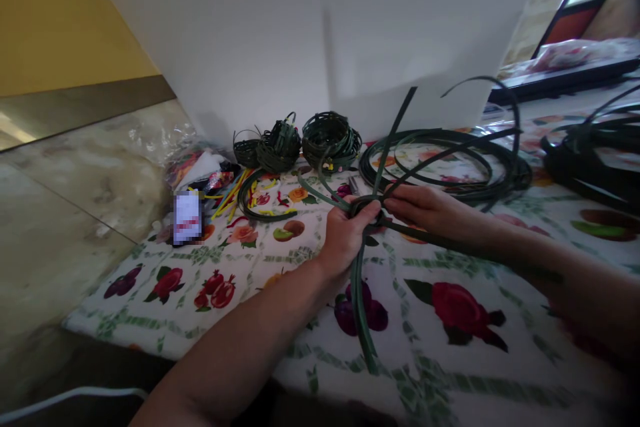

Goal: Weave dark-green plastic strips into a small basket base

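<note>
Dark green flat strips cross at a small round woven base [367,211], from which their long ends stick out on several sides. My left hand [347,230] is closed on this base, thumb pressed on top. Just to its right, my right hand [417,208] pinches a green strip [440,153] where it meets the base; the fingertips are partly hidden. One strip end [361,307] hangs down toward the table's front, and another [397,127] rises up and away.
On the flowered tablecloth [220,320] stand small woven green baskets [330,140] by the white wall. Coils of green strip [445,137] lie behind my right hand, more [600,153] at far right. Yellow strips [235,193], a phone-like object [187,219] and plastic bags [185,153] lie left.
</note>
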Action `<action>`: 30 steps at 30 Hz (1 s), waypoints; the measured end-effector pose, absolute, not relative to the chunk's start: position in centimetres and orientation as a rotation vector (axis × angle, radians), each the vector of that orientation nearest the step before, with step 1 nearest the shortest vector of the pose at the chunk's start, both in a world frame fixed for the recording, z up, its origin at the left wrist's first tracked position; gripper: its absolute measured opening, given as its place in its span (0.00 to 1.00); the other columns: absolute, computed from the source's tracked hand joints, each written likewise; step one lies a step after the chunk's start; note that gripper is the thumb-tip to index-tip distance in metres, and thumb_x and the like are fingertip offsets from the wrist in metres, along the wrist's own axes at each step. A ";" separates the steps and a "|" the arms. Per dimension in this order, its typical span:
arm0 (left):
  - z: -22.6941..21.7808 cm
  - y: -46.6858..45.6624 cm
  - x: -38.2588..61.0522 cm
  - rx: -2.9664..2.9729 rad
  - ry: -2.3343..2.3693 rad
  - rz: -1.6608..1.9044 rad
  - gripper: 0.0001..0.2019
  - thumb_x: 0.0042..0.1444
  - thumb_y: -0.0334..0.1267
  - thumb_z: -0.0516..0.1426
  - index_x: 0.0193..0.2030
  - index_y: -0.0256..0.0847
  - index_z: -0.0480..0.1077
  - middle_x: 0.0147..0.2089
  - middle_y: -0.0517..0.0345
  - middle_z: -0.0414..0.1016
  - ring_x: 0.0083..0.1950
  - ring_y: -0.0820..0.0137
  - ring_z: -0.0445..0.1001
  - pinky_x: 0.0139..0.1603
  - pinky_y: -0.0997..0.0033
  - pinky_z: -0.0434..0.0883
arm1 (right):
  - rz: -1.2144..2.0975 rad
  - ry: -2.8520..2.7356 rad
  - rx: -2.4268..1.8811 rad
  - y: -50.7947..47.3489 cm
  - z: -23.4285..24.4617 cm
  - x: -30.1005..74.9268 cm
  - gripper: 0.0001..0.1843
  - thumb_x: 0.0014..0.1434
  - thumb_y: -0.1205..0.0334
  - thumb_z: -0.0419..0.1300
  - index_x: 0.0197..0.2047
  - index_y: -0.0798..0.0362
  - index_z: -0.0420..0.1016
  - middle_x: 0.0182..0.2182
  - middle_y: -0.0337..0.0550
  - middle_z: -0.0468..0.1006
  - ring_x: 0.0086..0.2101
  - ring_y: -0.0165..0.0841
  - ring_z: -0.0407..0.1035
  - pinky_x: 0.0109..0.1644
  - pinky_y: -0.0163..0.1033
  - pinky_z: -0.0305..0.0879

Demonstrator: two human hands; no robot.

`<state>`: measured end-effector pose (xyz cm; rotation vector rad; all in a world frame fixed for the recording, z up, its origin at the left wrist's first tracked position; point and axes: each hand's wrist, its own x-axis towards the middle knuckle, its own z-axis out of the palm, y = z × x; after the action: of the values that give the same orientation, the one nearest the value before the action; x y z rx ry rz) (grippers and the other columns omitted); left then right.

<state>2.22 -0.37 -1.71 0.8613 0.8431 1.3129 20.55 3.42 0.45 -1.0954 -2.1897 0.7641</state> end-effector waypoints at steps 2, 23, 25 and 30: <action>-1.9 -0.3 2.3 0.854 0.834 1.307 0.22 0.43 0.48 0.75 0.36 0.40 0.71 0.31 0.63 0.76 0.32 0.73 0.77 0.37 0.71 0.78 | 0.783 -2.179 -1.082 3.4 0.6 20.4 0.32 0.65 0.29 0.55 0.26 0.49 0.62 0.25 0.40 0.67 0.28 0.33 0.58 0.32 0.41 0.57; -0.2 1.0 0.7 0.688 1.027 1.010 0.18 0.56 0.53 0.69 0.36 0.39 0.76 0.27 0.54 0.80 0.26 0.68 0.78 0.27 0.74 0.65 | 0.938 -2.076 -1.190 3.6 1.9 22.4 0.36 0.56 0.24 0.64 0.25 0.51 0.68 0.22 0.36 0.63 0.25 0.29 0.56 0.27 0.38 0.52; 0.1 0.8 0.8 0.636 0.955 1.041 0.14 0.60 0.48 0.67 0.34 0.37 0.76 0.28 0.53 0.81 0.27 0.68 0.79 0.32 0.71 0.73 | 1.056 -2.004 -1.156 3.4 2.0 22.4 0.34 0.56 0.25 0.64 0.27 0.50 0.70 0.23 0.37 0.66 0.25 0.30 0.59 0.27 0.38 0.54; 0.4 0.7 0.7 0.629 0.821 1.051 0.13 0.63 0.45 0.66 0.34 0.36 0.78 0.32 0.52 0.83 0.30 0.68 0.80 0.38 0.68 0.78 | 1.237 -1.854 -1.092 2.7 2.5 22.6 0.27 0.58 0.31 0.67 0.32 0.49 0.75 0.26 0.39 0.72 0.28 0.34 0.66 0.29 0.40 0.61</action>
<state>0.68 0.68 0.43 0.6290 0.8208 1.0505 22.58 2.66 2.51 -1.0922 -1.8539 1.2366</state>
